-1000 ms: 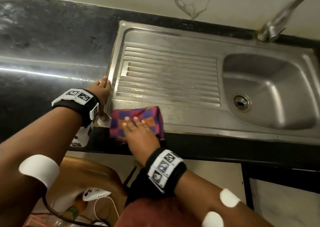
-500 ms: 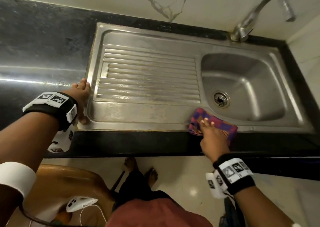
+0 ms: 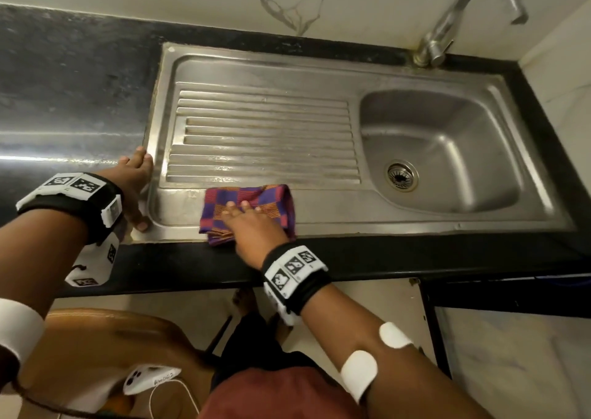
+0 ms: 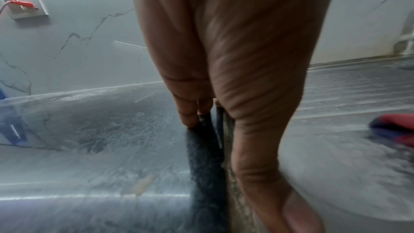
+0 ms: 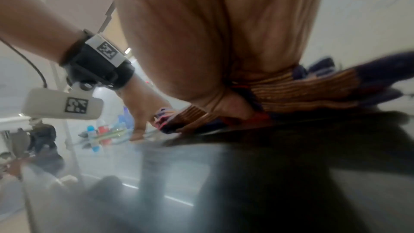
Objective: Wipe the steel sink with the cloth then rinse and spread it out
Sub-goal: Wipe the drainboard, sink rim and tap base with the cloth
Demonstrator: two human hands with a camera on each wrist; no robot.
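Note:
The steel sink has a ribbed drainboard on the left and a bowl with a drain on the right. A folded purple and orange checked cloth lies on the sink's front rim, below the drainboard. My right hand presses flat on the cloth with straight fingers; in the right wrist view the cloth bunches under the palm. My left hand rests flat at the sink's left edge, fingers straight on the black counter, thumb on the steel rim. The left wrist view shows the cloth at the far right.
A curved tap stands at the back right over the bowl. Black stone counter stretches left of the sink, under a marble wall. A wall socket with a red plug is at the left. A brown chair stands below the counter edge.
My right hand slid the cloth right along the front rim to below the bowl, then back left to below the drainboard. The left hand stayed at the sink's left edge.

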